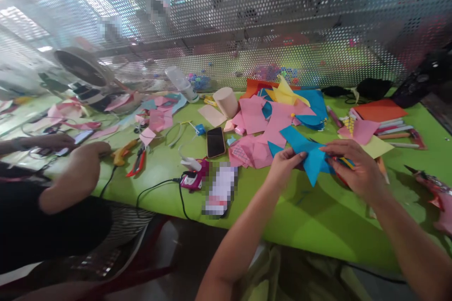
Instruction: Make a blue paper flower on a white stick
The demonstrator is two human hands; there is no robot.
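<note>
A blue folded paper piece (312,157) with pointed arms is held above the green table (300,225). My left hand (284,163) pinches its left side between thumb and fingers. At the right side of the piece, my right hand (353,167) has its fingers closed on the blue paper; part of the paper is hidden behind them. Just beyond my hands, pink paper sheets (252,115) lie in a loose pile, with a yellow paper piece (287,91) and more blue paper (312,120) behind.
A black phone (215,142), a lit phone (221,190) and a magenta power strip (193,179) lie left of my hands. Red pliers (137,162) and a yellow glue gun (123,153) are farther left, by a person's arm (76,174). Metal scissors (429,181) are at the right.
</note>
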